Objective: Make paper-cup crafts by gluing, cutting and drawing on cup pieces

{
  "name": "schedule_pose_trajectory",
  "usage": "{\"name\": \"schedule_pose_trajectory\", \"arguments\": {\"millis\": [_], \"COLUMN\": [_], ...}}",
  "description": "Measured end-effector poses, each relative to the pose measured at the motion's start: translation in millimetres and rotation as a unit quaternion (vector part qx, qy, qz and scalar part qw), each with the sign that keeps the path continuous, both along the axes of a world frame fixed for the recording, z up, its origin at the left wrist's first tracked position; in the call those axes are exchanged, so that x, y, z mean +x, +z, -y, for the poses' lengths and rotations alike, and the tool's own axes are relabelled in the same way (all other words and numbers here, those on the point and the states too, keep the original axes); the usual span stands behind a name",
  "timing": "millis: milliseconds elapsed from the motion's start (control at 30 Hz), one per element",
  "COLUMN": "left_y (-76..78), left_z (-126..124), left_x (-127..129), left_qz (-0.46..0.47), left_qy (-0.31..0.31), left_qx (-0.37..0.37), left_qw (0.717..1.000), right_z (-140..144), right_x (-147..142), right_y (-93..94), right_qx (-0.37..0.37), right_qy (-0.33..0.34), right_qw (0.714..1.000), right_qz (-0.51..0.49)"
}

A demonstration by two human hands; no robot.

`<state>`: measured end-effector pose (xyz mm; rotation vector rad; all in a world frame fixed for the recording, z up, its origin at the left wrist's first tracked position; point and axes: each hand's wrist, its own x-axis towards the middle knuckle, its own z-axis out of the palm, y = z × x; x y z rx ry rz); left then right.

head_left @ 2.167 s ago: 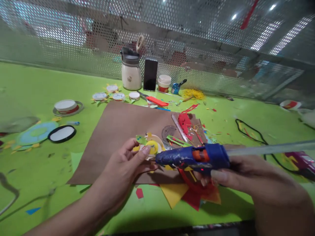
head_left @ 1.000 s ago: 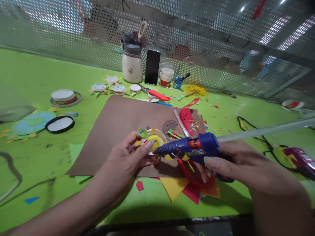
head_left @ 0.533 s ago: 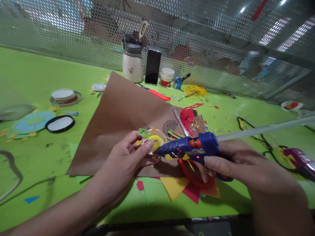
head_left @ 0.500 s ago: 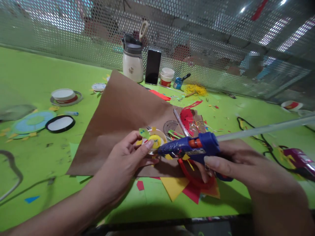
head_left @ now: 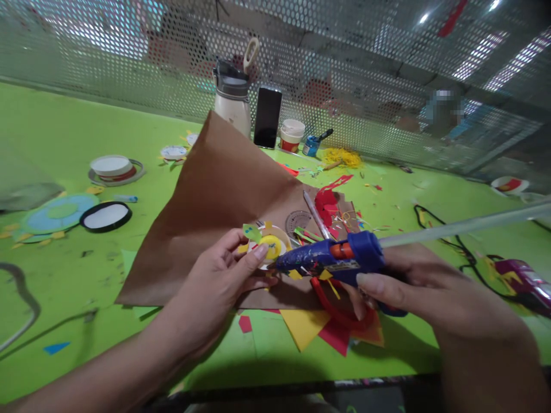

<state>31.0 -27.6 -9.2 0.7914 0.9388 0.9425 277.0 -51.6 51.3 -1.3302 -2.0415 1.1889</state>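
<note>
Between the thumb and fingers of my left hand (head_left: 228, 267) is a small paper turtle (head_left: 272, 246) with a yellow ring on a white disc, a green head and yellow legs. My right hand (head_left: 413, 289) is wrapped round a blue glue gun (head_left: 331, 256), from whose back a long clear glue stick (head_left: 465, 225) sticks out. The gun's nozzle is at the turtle's lower right edge, close by my left thumb; whether it touches cannot be made out. Under both hands lies a large brown paper sheet (head_left: 206, 195), its far corner raised. A red ring (head_left: 340, 310) lies below the gun.
At the back stand a white jug (head_left: 232, 109), a phone (head_left: 267, 117), paper cups (head_left: 293, 135) and a blue paint jar (head_left: 311, 145). A larger paper turtle (head_left: 60, 213) and a black-rimmed lid (head_left: 105, 217) lie left. A purple device (head_left: 523, 278) with a black cord lies right.
The brown paper's far corner has lifted and shifted right, covering more of the jug and red strip. Both hands, the turtle and the glue gun stay almost in place.
</note>
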Motion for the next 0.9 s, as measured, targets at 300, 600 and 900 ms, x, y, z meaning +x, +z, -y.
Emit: {"name": "schedule_pose_trajectory", "arguments": {"millis": [300,600,900], "left_y": [-0.5,-8.6,-8.4], "left_z": [-1.6,-2.1,-4.7], "left_x": [1.2,-2.2,-3.7], "left_qz": [0.005,-0.008,-0.025], "left_qy": [0.008,0.007,-0.005], "left_qx": [-0.007,-0.007,-0.003], "left_qw": [1.000,1.000,1.000], "right_z": [-1.7,9.9,-65.7], "right_x": [4.7,19.3,40.7], "right_y": [-0.5,6.0,-37.5], "right_qx": [-0.008,0.032,0.348], "right_qy": [0.029,-0.088,-0.203], "right_qw": [1.000,0.984,0.906], "right_qz": [0.005,-0.148,0.131]}}
